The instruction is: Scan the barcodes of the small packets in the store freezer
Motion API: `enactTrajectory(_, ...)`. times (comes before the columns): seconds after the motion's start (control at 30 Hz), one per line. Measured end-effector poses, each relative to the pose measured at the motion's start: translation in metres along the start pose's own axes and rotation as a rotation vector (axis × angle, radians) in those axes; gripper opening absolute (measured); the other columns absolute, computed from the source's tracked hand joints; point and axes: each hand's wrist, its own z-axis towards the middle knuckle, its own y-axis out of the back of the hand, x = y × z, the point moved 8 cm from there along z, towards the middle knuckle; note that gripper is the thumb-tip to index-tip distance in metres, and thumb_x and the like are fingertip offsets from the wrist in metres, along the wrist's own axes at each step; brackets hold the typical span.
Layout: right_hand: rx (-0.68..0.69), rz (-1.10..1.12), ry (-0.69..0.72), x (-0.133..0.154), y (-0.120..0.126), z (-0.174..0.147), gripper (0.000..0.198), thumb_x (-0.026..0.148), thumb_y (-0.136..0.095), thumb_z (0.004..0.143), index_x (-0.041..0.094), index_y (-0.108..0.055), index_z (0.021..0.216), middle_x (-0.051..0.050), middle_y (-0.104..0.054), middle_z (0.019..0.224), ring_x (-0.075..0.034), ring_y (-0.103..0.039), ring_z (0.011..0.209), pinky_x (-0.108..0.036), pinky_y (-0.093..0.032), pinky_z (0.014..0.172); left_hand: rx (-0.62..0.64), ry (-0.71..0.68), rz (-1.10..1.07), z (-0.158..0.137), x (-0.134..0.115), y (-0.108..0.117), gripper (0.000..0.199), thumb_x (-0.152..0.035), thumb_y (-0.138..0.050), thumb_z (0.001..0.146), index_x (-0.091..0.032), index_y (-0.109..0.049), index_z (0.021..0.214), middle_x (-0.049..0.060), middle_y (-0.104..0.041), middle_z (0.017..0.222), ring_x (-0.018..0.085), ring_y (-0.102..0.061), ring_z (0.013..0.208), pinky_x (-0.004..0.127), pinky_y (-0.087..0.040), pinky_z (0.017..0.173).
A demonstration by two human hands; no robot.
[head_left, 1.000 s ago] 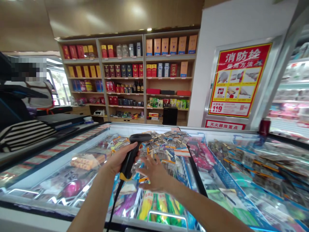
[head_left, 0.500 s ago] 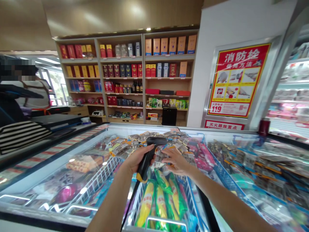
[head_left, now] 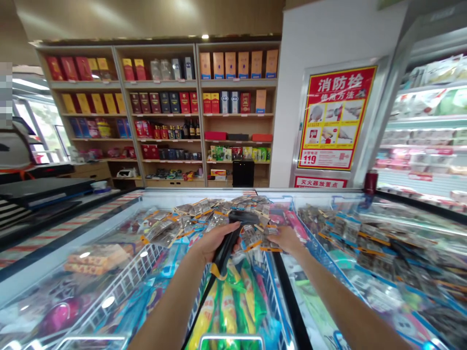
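My left hand [head_left: 215,243] is wrapped around the handle of a black barcode scanner [head_left: 228,243]. Its head points right, over small clear packets [head_left: 204,209] with orange and blue edges. A cable [head_left: 204,301] runs down from the handle's yellow end. To the scanner's right, my right hand [head_left: 288,239] is closed at the fingertips on one small packet [head_left: 272,237] at the edge of the pile. The pile lies on the glass top of a chest freezer [head_left: 164,197]. Yellow corn packs [head_left: 228,306] in green show in a wire basket beneath.
More packets [head_left: 365,233] are spread over the glass on the right. A dark lid frame [head_left: 290,296] runs between the panes. Counter equipment [head_left: 44,194] stands on the left, with part of a person [head_left: 14,141] behind it. Shelves [head_left: 166,87] of boxes line the back wall.
My right hand has moved right, away from the scanner, and its spread fingers have closed on a packet. My left hand still holds the scanner. The view has turned right.
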Motion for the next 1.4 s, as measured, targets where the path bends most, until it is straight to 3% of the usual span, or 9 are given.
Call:
enactTrajectory(0.1, 0.055, 0.228, -0.120, -0.012, 0.002, 0.000, 0.009, 0.024, -0.063, 0.060, 0.017, -0.061, 0.066, -0.003, -0.064, 0.064, -0.020, -0.062, 0.068, -0.029, -0.046, 0.060, -0.009, 0.025, -0.038, -0.003, 0.001, 0.001, 0.029, -0.039, -0.060, 0.069, -0.012, -0.053, 0.075, 0.003, -0.058, 0.060, 0.009, -0.052, 0.046, 0.019, -0.038, 0.045)
enactTrajectory(0.23, 0.085, 0.469, -0.228, -0.035, 0.030, -0.001, 0.004, 0.019, -0.055, 0.067, 0.017, -0.056, 0.070, -0.002, -0.065, 0.064, -0.016, -0.062, 0.059, -0.029, -0.050, 0.056, 0.022, 0.022, -0.071, -0.008, -0.001, -0.011, 0.026, -0.037, -0.058, 0.071, -0.012, -0.054, 0.076, 0.004, -0.058, 0.061, 0.009, -0.052, 0.047, 0.018, -0.039, 0.046)
enactTrajectory(0.43, -0.242, 0.954, -0.193, -0.053, 0.084, 0.004, 0.017, 0.014, -0.048, 0.071, 0.021, -0.052, 0.086, 0.002, -0.063, 0.062, -0.011, -0.059, 0.052, -0.022, -0.048, 0.050, 0.079, 0.054, -0.025, -0.006, 0.012, -0.032, 0.033, -0.042, -0.061, 0.067, -0.010, -0.055, 0.075, 0.004, -0.058, 0.059, 0.009, -0.051, 0.044, 0.019, -0.039, 0.044)
enactTrajectory(0.53, -0.295, 0.987, -0.143, -0.052, 0.088, 0.006, 0.015, 0.016, -0.050, 0.070, 0.020, -0.055, 0.083, 0.002, -0.064, 0.061, -0.012, -0.059, 0.050, -0.021, -0.046, 0.046, 0.077, 0.082, -0.017, -0.001, 0.021, -0.034, 0.036, -0.044, -0.063, 0.064, -0.012, -0.054, 0.075, 0.003, -0.058, 0.059, 0.009, -0.052, 0.045, 0.019, -0.038, 0.043)
enactTrajectory(0.7, -0.349, 0.965, -0.183, -0.063, 0.085, 0.009, 0.008, 0.019, -0.053, 0.067, 0.020, -0.055, 0.075, 0.001, -0.063, 0.061, -0.013, -0.058, 0.050, -0.023, -0.047, 0.047, 0.096, 0.094, -0.007, 0.000, 0.026, -0.039, 0.039, -0.047, -0.065, 0.061, -0.012, -0.052, 0.071, 0.002, -0.057, 0.058, 0.009, -0.052, 0.045, 0.019, -0.039, 0.042)
enactTrajectory(1.17, -0.339, 0.934, -0.185, -0.066, 0.089, 0.009, 0.008, 0.025, -0.053, 0.067, 0.022, -0.050, 0.073, 0.002, -0.060, 0.058, -0.014, -0.058, 0.052, -0.025, -0.048, 0.049, 0.142, 0.082, -0.026, -0.010, 0.025, -0.057, 0.039, -0.043, -0.067, 0.061, -0.015, -0.047, 0.078, 0.001, -0.057, 0.059, 0.009, -0.052, 0.044, 0.019, -0.039, 0.042)
enactTrajectory(1.4, -0.322, 0.899, -0.187, -0.065, 0.088, 0.009, 0.009, 0.026, -0.052, 0.070, 0.021, -0.052, 0.077, -0.001, -0.064, 0.066, -0.015, -0.062, 0.060, -0.026, -0.050, 0.053, 0.152, 0.064, -0.012, -0.011, 0.023, -0.059, 0.037, -0.042, -0.067, 0.061, -0.014, -0.050, 0.077, 0.001, -0.057, 0.058, 0.009, -0.052, 0.043, 0.019, -0.039, 0.041)
